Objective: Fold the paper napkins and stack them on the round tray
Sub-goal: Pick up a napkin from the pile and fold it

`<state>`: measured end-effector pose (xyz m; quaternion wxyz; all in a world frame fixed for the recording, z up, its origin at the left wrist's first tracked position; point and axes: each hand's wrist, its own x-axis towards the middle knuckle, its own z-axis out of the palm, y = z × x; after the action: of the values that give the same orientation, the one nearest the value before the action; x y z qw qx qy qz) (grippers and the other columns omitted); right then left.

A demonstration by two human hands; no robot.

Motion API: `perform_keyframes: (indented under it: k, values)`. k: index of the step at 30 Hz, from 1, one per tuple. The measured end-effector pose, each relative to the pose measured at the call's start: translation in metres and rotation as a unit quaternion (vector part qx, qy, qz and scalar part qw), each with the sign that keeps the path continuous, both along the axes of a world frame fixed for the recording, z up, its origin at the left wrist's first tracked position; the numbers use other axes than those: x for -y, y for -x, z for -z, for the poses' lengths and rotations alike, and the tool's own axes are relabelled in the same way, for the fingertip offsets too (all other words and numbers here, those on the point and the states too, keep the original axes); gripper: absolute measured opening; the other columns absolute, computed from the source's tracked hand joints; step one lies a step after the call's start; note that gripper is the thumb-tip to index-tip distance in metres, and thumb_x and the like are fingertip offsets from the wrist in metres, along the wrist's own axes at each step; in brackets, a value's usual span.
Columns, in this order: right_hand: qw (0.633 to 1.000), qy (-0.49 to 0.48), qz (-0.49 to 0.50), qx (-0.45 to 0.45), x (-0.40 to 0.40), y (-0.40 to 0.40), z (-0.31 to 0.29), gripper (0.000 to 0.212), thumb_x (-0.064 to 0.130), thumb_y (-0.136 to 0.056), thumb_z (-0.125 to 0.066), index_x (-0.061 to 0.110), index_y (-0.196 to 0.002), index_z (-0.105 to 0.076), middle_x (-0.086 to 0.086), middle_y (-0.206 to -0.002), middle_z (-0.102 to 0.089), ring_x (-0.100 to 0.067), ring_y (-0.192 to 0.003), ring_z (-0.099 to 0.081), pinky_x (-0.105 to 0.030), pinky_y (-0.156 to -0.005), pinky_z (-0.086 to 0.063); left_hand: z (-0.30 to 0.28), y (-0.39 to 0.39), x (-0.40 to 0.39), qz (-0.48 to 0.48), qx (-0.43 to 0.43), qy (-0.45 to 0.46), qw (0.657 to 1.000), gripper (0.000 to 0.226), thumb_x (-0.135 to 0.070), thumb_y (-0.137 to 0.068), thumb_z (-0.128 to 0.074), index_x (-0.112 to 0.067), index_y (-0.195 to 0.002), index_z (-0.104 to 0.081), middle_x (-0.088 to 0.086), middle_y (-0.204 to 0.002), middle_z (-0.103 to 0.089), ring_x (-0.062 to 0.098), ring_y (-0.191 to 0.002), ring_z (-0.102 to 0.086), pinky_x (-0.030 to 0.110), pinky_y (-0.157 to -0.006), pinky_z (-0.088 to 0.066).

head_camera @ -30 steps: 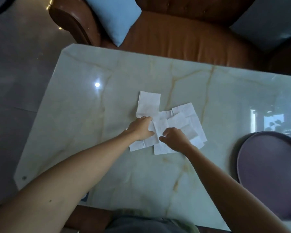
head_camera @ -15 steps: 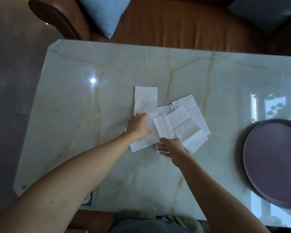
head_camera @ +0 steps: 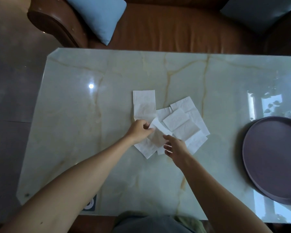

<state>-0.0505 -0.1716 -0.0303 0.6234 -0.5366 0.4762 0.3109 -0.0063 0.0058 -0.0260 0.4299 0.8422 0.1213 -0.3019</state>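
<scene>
No readable writing or brand anywhere. The only marking is a small dark square sticker with a white ring (head_camera: 90, 204) at the near edge of the table, partly hidden by the left forearm; nothing legible on it.

Work surface: glossy pale green marble-pattern table (head_camera: 74, 132) with tan veins, a bright lamp reflection left of centre, window reflections at right.

White paper napkins (head_camera: 183, 126) lie in a loose overlapping cluster at table centre, flat, several already in narrow folded strips. One long strip (head_camera: 144, 105) points toward the far edge; the others fan out to the right.

Left hand (head_camera: 139, 132): fingers curled, thumb and fingertips pinching the upper corner of one folded napkin (head_camera: 158, 135), which is raised slightly off the pile. Right hand (head_camera: 175, 146): fingers spread and loose, just beside the lower end of that same napkin; whether the tips touch it cannot be told.

Dark purple round tray (head_camera: 252, 158) sits at the table's right side, well apart from the napkins, cut off by the frame edge; no napkins on it.

Open room: bare tabletop between the cluster and the tray, wide bare stretches to the left and along the near edge.

Beyond the far edge: brown leather sofa (head_camera: 175, 27), light blue cushion (head_camera: 99, 17), grey cushion (head_camera: 259, 12).
</scene>
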Motion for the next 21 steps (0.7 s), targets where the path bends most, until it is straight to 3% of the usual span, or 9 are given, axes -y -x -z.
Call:
perform_keyframes:
  k: [5, 8, 10, 11, 13, 15, 17, 19, 21]
  values:
    - [0.995, 0.002, -0.028, 0.094, 0.02, -0.003, -0.018, 0.011, 0.016, -0.091, -0.074, 0.01, -0.098, -0.069, -0.003, -0.083, -0.072, -0.016, -0.069, -0.063, -0.029, -0.063, -0.047, -0.017, 0.0, 0.001, -0.044, 0.005, 0.086, 0.995, 0.025, -0.023, -0.088, -0.076, -0.015, -0.074, -0.057, -0.005, -0.072, -0.053, 0.008, -0.065, -0.047, 0.024, -0.063, -0.037]
    - [0.989, 0.024, -0.049, 0.139, 0.032, -0.007, -0.031, 0.016, 0.013, -0.09, -0.074, 0.008, -0.103, -0.068, -0.004, -0.083, -0.071, -0.013, -0.062, -0.063, -0.028, -0.059, -0.046, -0.033, 0.003, 0.004, -0.047, 0.017, 0.121, 0.991, 0.037, -0.026, -0.089, -0.076, -0.018, -0.066, -0.048, -0.018, -0.058, -0.042, -0.003, -0.052, -0.038, 0.013, -0.052, -0.031]
    - [0.981, 0.062, -0.074, 0.168, 0.038, -0.007, -0.041, 0.024, 0.011, -0.089, -0.074, 0.006, -0.11, -0.065, -0.005, -0.083, -0.069, -0.014, -0.061, -0.062, -0.029, -0.059, -0.045, -0.044, 0.007, 0.006, -0.039, 0.025, 0.143, 0.989, 0.041, -0.027, -0.09, -0.075, -0.011, -0.068, -0.045, -0.012, -0.06, -0.035, 0.001, -0.054, -0.031, 0.017, -0.051, -0.026]
    - [0.975, 0.082, -0.088, 0.184, 0.042, -0.007, -0.046, 0.027, 0.01, -0.088, -0.074, 0.007, -0.114, -0.064, -0.006, -0.083, -0.069, -0.014, -0.06, -0.062, -0.03, -0.059, -0.045, -0.049, 0.01, 0.007, -0.037, 0.028, 0.153, 0.987, 0.041, -0.028, -0.091, -0.075, -0.005, -0.07, -0.048, -0.005, -0.063, -0.04, 0.004, -0.059, -0.036, 0.022, -0.055, -0.029]
    - [0.961, 0.112, -0.12, 0.223, 0.048, -0.004, -0.056, 0.033, 0.01, -0.088, -0.074, 0.012, -0.118, -0.061, -0.005, -0.082, -0.07, -0.012, -0.058, -0.061, -0.03, -0.061, -0.045, -0.059, 0.014, 0.011, -0.059, 0.036, 0.173, 0.982, 0.03, -0.026, -0.091, -0.076, 0.002, -0.087, -0.066, 0.008, -0.076, -0.066, 0.011, -0.072, -0.056, 0.029, -0.067, -0.042]
    - [0.943, 0.127, -0.164, 0.259, 0.053, -0.001, -0.066, 0.037, 0.01, -0.087, -0.071, 0.019, -0.121, -0.059, -0.004, -0.081, -0.07, -0.01, -0.058, -0.06, -0.03, -0.063, -0.047, -0.067, 0.018, 0.015, -0.092, 0.052, 0.165, 0.981, 0.031, -0.023, -0.088, -0.08, -0.006, -0.111, -0.068, 0.011, -0.092, -0.076, 0.009, -0.079, -0.067, 0.024, -0.075, -0.05]
    - [0.927, 0.135, -0.207, 0.283, 0.057, 0.001, -0.074, 0.036, 0.01, -0.088, -0.069, 0.023, -0.12, -0.06, -0.006, -0.084, -0.072, -0.011, -0.06, -0.06, -0.03, -0.065, -0.048, -0.073, 0.022, 0.017, -0.104, 0.069, 0.157, 0.98, 0.05, -0.022, -0.084, -0.084, -0.013, -0.126, -0.058, 0.009, -0.092, -0.075, 0.003, -0.077, -0.067, 0.014, -0.075, -0.05]
    - [0.911, 0.146, -0.243, 0.299, 0.061, 0.002, -0.081, 0.032, 0.01, -0.09, -0.069, 0.025, -0.118, -0.063, -0.007, -0.087, -0.071, -0.012, -0.063, -0.061, -0.031, -0.066, -0.048, -0.075, 0.025, 0.019, -0.093, 0.087, 0.163, 0.978, 0.064, -0.017, -0.083, -0.084, -0.014, -0.137, -0.051, 0.017, -0.091, -0.072, 0.011, -0.08, -0.066, 0.021, -0.082, -0.05]
    - [0.897, 0.16, -0.271, 0.311, 0.063, 0.002, -0.086, 0.029, 0.012, -0.091, -0.07, 0.023, -0.117, -0.066, -0.003, -0.086, -0.068, -0.013, -0.066, -0.062, -0.031, -0.068, -0.05, -0.078, 0.028, 0.021, -0.055, 0.107, 0.137, 0.983, 0.059, -0.016, -0.084, -0.083, -0.014, -0.137, -0.056, 0.011, -0.079, -0.061, 0.013, -0.074, -0.058, 0.028, -0.079, -0.048]
